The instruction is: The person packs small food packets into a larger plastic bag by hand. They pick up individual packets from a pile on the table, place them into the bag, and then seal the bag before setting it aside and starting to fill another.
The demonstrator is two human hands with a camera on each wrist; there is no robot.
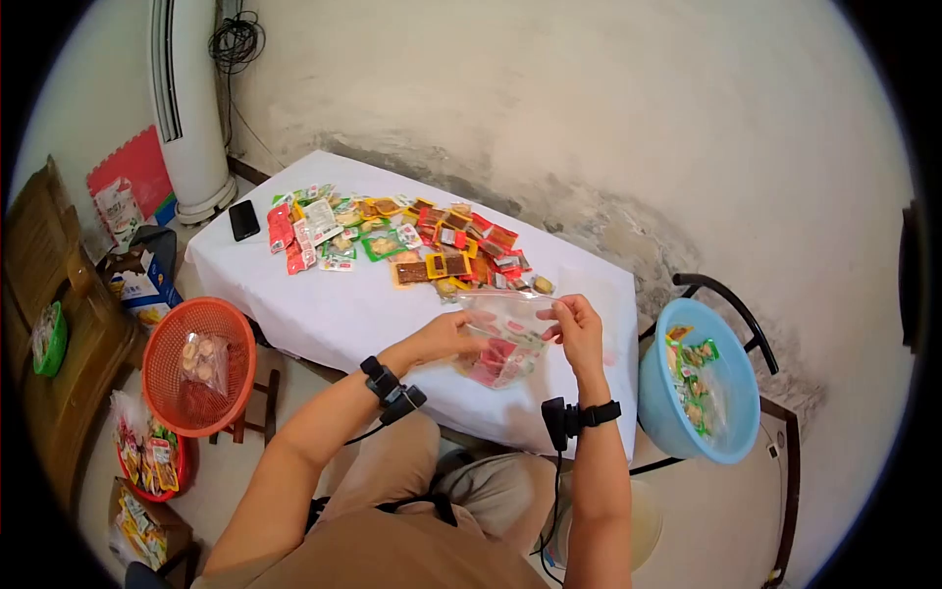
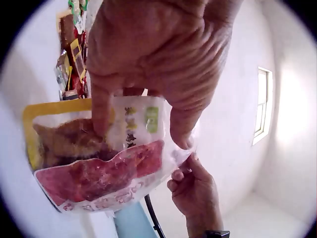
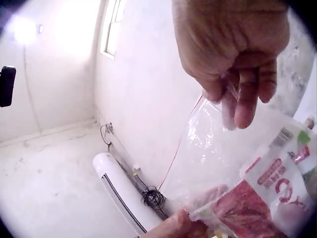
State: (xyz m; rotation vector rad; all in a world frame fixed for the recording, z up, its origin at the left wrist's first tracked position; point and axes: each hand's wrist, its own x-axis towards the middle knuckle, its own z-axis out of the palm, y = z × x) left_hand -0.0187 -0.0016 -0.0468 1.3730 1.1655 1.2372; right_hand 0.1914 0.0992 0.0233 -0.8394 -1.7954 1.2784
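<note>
Above the front edge of the white-covered table, a clear zip bag holds red-and-white packets. The left hand grips its left side; in the left wrist view that hand has its fingers and thumb round the bag, with a red packet and a yellow-edged packet showing. The right hand pinches the bag's upper right edge. From the right wrist view, the right hand holds the clear plastic between thumb and fingers.
Many snack packets lie across the table, with a black phone at its left end. A blue basin with packets stands at the right. Left of the table are an orange basket, a red basket and a box.
</note>
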